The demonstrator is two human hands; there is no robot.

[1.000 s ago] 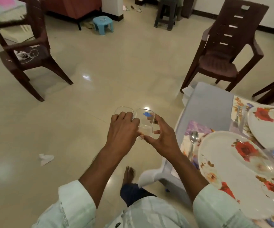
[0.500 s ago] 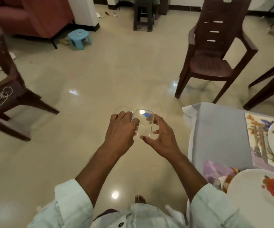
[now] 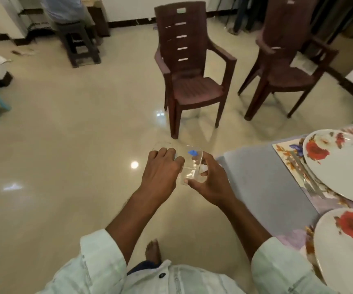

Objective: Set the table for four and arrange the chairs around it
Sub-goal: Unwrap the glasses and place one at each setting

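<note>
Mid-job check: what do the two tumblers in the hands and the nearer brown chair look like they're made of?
Tumbler in the right hand: clear and glossy, floor and fingers show through it; glass or clear plastic, cannot tell which. It carries a blue sticker.
Tumbler in the left hand: equally transparent, mostly hidden by fingers.
Nearer brown chair: looks like moulded plastic, matte to satin, with one-piece slotted back and ribbed seat.

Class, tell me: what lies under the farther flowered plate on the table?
A floral placemat lies under the farther plate, with cutlery beside the rim. The plate hides most of the mat.

Head-worn view, looking forward and down, hands close below
</note>
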